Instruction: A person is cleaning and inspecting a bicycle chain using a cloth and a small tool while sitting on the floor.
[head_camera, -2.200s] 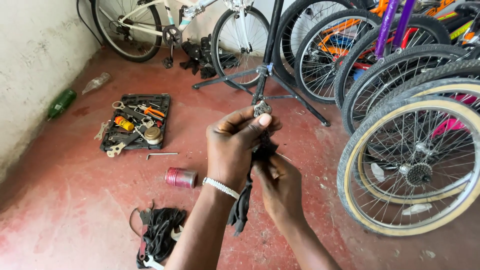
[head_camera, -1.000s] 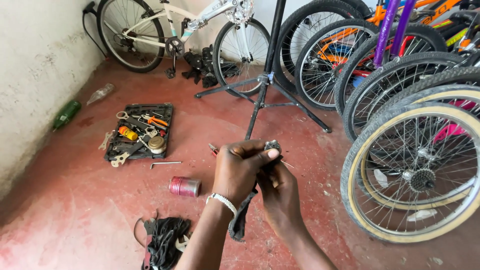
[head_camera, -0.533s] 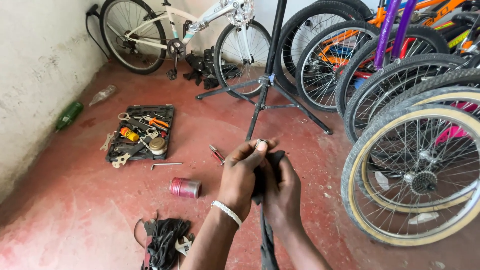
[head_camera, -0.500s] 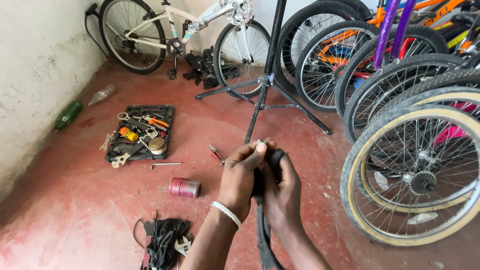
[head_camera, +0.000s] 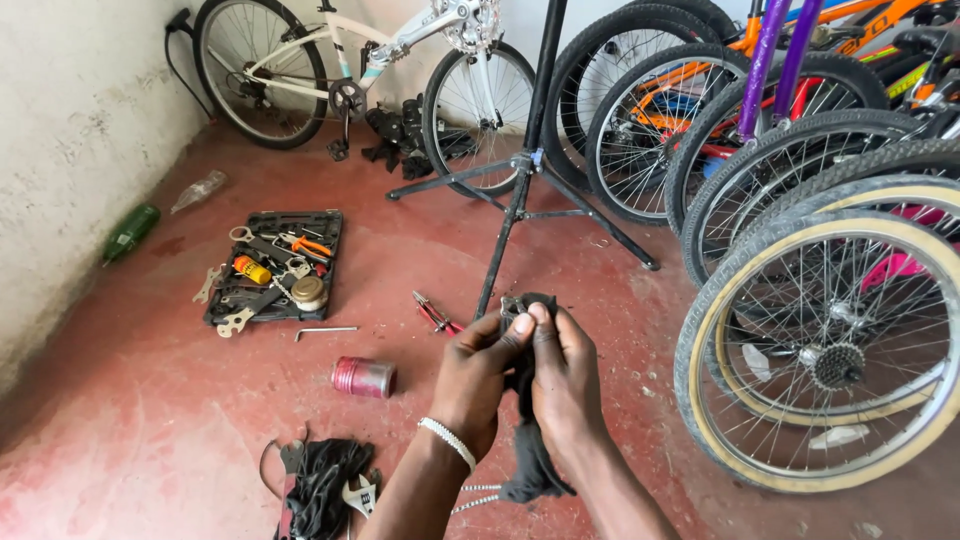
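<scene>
— Where, relative to the hands?
— Pinched between them: left hand (head_camera: 478, 385) and right hand (head_camera: 565, 385) both closed on a black rag (head_camera: 530, 455), raised above the red floor (head_camera: 150, 420). Small metal part (head_camera: 511, 305) poking out at the top, right at the fingertips, thumbs pressed beside it. Rest of the rag hanging down between the wrists.
— Anything else on the hands?
— One pale beaded bracelet (head_camera: 448, 442) on the left wrist.
— And around, counted?
— One open black tool case (head_camera: 275, 265) to the left, full of wrenches and pliers, too many to number. One hex key (head_camera: 325, 331) just beside it. One red can (head_camera: 364, 377) lying on its side, near the left hand. One pair of red-handled pliers (head_camera: 436, 315) just beyond the hands. One dark heap of straps and tools (head_camera: 325, 485) at the bottom left. Two bottles by the wall: one green (head_camera: 130, 232), one clear (head_camera: 200, 190).
— Bikes?
— One white bicycle (head_camera: 370, 70) at the back, one black repair stand (head_camera: 525, 170) in front of it. A stack of wheels (head_camera: 820, 300) on the right, overlapping, count unclear; nearest with a tan sidewall.
</scene>
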